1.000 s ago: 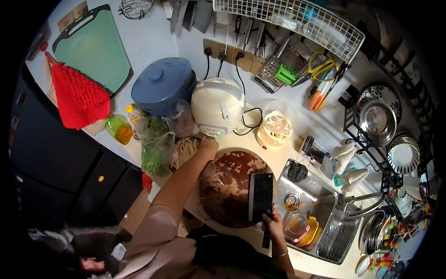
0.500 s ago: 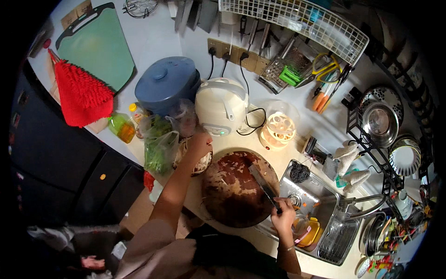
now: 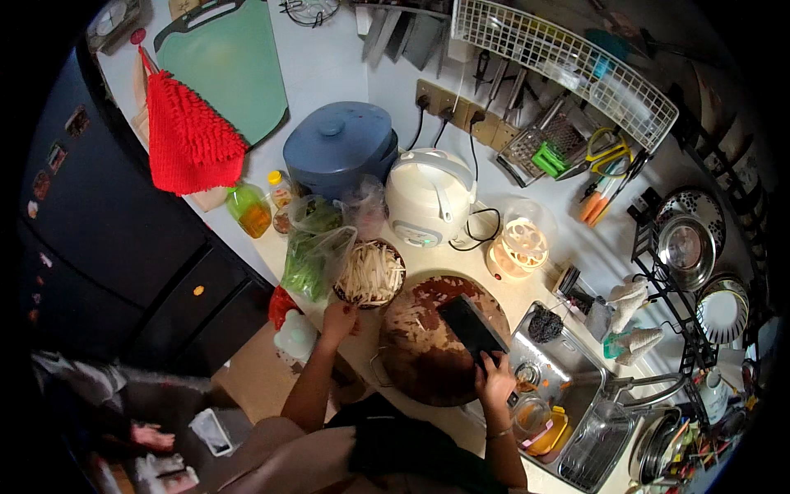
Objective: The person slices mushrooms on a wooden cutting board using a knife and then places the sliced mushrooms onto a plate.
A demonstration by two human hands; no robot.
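Note:
My right hand [image 3: 495,380] grips the handle of a cleaver [image 3: 471,325], its wide dark blade tilted over the right side of a round wooden chopping board [image 3: 420,346]. The board is worn, with dark brown and pale patches. Just left of the board, my left hand [image 3: 337,321] is at the near edge of a round dark-rimmed bowl [image 3: 336,290] heaped with pale cut strips [image 3: 372,273]. Its fingers are partly hidden behind the back of the hand, so I cannot tell whether they are closed or touch the bowl.
Bagged green vegetables [image 3: 306,267] lie left of the bowl. Behind stand a white rice cooker [image 3: 424,202], a blue lidded pot [image 3: 337,144] and a lit egg steamer [image 3: 520,247]. A metal sink [image 3: 568,370] holding a yellow container [image 3: 550,432] adjoins the board's right side.
My left hand has drawn back toward me from over the bowl, uncovering the pale strips. The cleaver has turned, showing more of its blade face. The whole view has shifted.

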